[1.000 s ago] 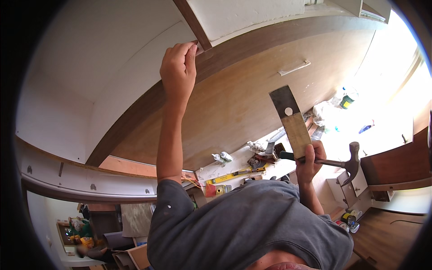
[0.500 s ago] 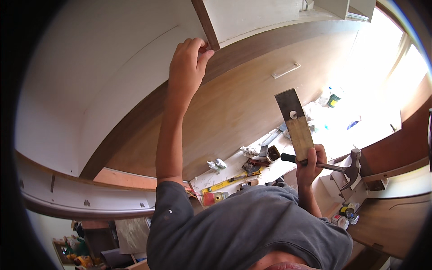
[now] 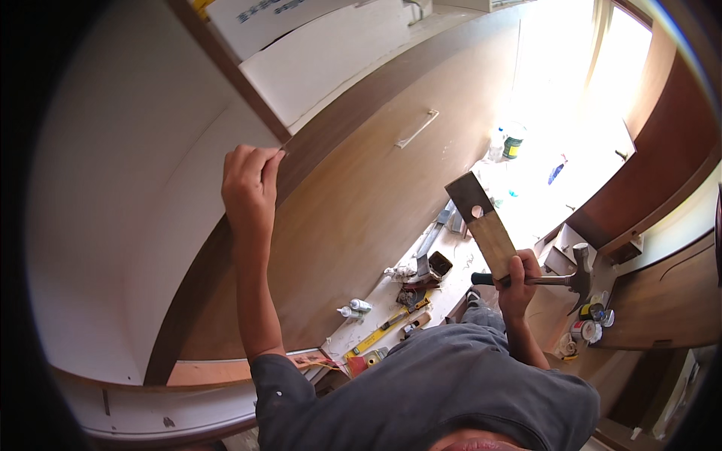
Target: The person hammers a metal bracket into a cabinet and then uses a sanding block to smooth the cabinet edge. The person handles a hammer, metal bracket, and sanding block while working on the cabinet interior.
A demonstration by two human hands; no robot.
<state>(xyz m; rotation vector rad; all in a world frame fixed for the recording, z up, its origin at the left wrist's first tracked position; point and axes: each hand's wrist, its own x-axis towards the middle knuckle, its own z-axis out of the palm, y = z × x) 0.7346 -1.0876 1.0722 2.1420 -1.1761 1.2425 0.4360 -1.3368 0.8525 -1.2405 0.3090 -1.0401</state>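
Note:
My left hand (image 3: 250, 188) is raised with fingertips pinched beside the lower end of a brown wooden edge strip (image 3: 248, 86) above a curved dark band (image 3: 359, 94); whatever it holds is hidden. Both a claw hammer (image 3: 580, 272) with a dark grip and a flat blade-like piece (image 3: 466, 194), dark with a round hole on top and tan below, are held in my right hand (image 3: 519, 286). The blade piece stands tilted up and left, crossing the hammer's shaft.
Behind are a large wooden panel (image 3: 338, 248) with a white handle (image 3: 417, 128), and a cluttered white worktop (image 3: 462, 259) bearing bottles, tools and a yellow level (image 3: 368, 340). Cans (image 3: 583, 331) and brown cabinetry (image 3: 662, 158) are at right; a white recess (image 3: 113, 210) is at left.
The view has turned, so the upper cabinet and my left hand appear lower and farther left. My left fingertips look more closely pinched. My right hand keeps both items.

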